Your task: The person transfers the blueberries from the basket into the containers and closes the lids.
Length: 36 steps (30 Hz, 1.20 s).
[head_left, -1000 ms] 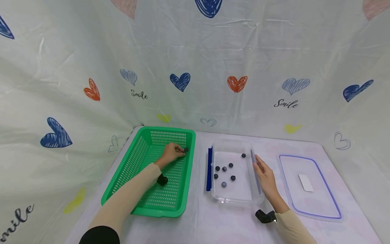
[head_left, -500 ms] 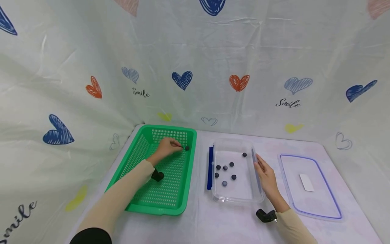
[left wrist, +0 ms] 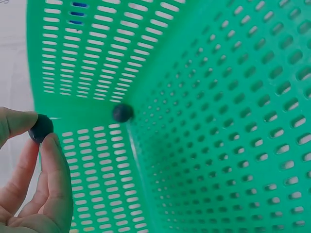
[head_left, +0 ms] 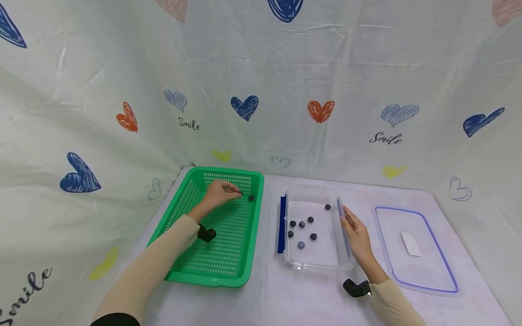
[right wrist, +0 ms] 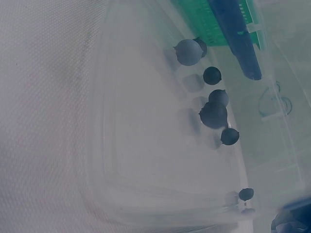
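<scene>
My left hand (head_left: 220, 194) is over the far part of the green plastic basket (head_left: 251, 240). Its thumb and fingertips pinch one blueberry (left wrist: 41, 128), plain in the left wrist view. A second blueberry (left wrist: 122, 112) lies in the basket, in the corner by the wall. To the right, a clear plastic box (head_left: 322, 256) stands without its lid and holds several blueberries (head_left: 313, 236) scattered over its floor. My right hand (head_left: 356, 235) rests against the box's right side, fingers extended along the side flap. The right wrist view shows the berries through the clear wall.
A blue latch flap (head_left: 282, 224) sticks out on the box's left side, facing the basket. Right of the box, the clear lid (head_left: 428, 265) with a blue seal lies flat, a white label (head_left: 410, 244) on it. A heart-printed sheet (head_left: 281, 140) hangs behind the table.
My left hand has drawn back leftward from the basket's right wall with a blueberry between its fingertips, leaving the other berry there. The right hand stays at the box.
</scene>
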{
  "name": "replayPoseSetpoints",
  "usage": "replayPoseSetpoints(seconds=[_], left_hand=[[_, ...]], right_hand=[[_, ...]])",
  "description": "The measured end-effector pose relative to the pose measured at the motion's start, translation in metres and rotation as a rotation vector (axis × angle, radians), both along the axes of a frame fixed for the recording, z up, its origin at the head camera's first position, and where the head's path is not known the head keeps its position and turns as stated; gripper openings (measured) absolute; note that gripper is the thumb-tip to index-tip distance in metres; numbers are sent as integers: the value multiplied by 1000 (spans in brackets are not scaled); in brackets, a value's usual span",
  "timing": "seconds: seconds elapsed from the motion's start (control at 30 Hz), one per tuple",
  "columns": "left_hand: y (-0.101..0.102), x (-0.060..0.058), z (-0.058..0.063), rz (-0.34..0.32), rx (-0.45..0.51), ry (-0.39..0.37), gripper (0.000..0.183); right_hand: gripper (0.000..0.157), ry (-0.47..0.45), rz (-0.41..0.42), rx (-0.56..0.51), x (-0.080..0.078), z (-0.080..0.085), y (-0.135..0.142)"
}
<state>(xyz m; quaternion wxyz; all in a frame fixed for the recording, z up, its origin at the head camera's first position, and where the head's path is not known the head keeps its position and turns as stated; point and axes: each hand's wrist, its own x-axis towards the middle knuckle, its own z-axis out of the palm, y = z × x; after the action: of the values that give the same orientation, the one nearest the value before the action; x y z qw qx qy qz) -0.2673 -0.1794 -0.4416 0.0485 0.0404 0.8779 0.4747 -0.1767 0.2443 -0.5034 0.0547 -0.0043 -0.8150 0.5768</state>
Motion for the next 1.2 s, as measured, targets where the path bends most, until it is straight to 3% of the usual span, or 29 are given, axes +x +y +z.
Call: replayPoseSetpoints(seconds=[0.37, 0.83, 1.2], left_hand=[[4, 8, 16, -45, 17, 21, 20], [26, 15, 38, -106, 81, 32, 19], [45, 15, 45, -144, 110, 31, 19]], right_hand=[[55, 2, -2, 8, 2, 3, -1], [55, 0, -3, 7, 3, 3, -1], [55, 15, -15, 13, 2, 2, -2]])
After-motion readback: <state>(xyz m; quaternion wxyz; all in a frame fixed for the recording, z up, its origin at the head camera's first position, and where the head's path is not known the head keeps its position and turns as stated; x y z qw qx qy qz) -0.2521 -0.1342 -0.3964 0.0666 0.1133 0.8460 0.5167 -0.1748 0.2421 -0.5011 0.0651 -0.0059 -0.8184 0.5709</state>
